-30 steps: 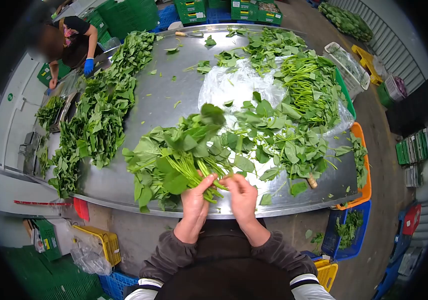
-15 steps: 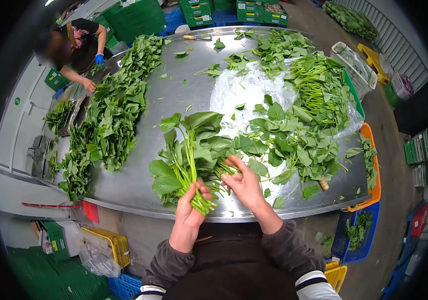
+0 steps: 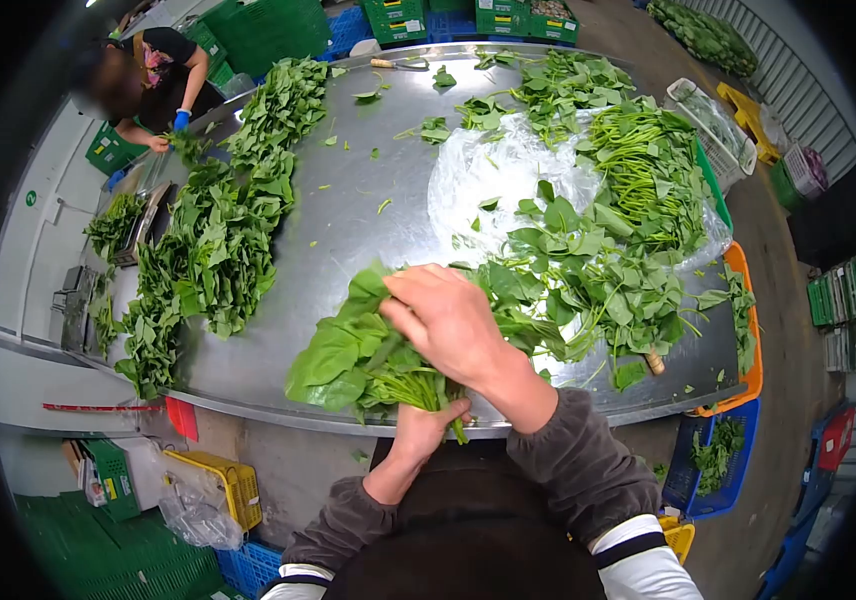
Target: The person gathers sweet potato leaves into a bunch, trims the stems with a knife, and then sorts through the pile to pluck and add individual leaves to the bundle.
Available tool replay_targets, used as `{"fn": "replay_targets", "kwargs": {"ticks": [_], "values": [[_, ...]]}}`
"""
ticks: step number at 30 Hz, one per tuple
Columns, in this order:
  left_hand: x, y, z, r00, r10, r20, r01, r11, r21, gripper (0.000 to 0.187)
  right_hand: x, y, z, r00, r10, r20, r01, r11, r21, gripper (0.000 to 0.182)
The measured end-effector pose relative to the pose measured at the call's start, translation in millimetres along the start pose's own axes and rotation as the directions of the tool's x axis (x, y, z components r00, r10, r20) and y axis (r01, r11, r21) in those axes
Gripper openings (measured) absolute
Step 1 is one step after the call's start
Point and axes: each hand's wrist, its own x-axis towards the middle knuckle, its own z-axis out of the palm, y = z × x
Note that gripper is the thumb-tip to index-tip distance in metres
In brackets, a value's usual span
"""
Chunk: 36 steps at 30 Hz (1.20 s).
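Low in the middle of the head view, my left hand (image 3: pixel 426 430) is closed around the stems of a bunch of leafy greens (image 3: pixel 333 355), whose leaves point away to the left. My right hand (image 3: pixel 448 318) reaches across the top of the bunch, fingers curled against its leaves; its palm side is hidden. Just right of my hands lie loose leafy stems (image 3: pixel 598 290) on the metal table (image 3: pixel 348 220). Beyond them, a thick pile of greens (image 3: pixel 648 165) rests beside a clear plastic sheet (image 3: pixel 468 185).
A long row of greens (image 3: pixel 218 235) lines the table's left side. A wooden handle (image 3: pixel 654 362) shows near the front right edge, and a wooden-handled tool (image 3: pixel 398 64) lies at the back. A co-worker (image 3: pixel 163 80) handles greens at the far left. Orange (image 3: pixel 751 385) and blue crates (image 3: pixel 683 470) stand at right.
My right hand has moved left and up onto the bunch's leaves. My left hand has shifted right with the stems, and the bunch now leans left. The co-worker's hands have moved slightly.
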Motion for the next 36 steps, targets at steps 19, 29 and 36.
{"fn": "replay_targets", "kwargs": {"ticks": [19,29,36], "values": [[27,-45,-168,0.886,-0.325,-0.331,-0.049,0.644,-0.763,0.032,-128,43,72,0.948,0.266,0.175,-0.251,0.963,-0.104,0.023],[-9,0,-176,0.966,-0.070,-0.250,-0.190,0.465,-0.865,0.007,-124,67,85,0.988,0.156,0.020,-0.151,0.978,-0.141,0.018],[-5,6,-92,0.958,-0.137,-0.251,-0.064,0.752,-0.656,0.021,-96,35,35,0.640,0.597,0.484,-0.691,0.171,0.702,0.021]]}}
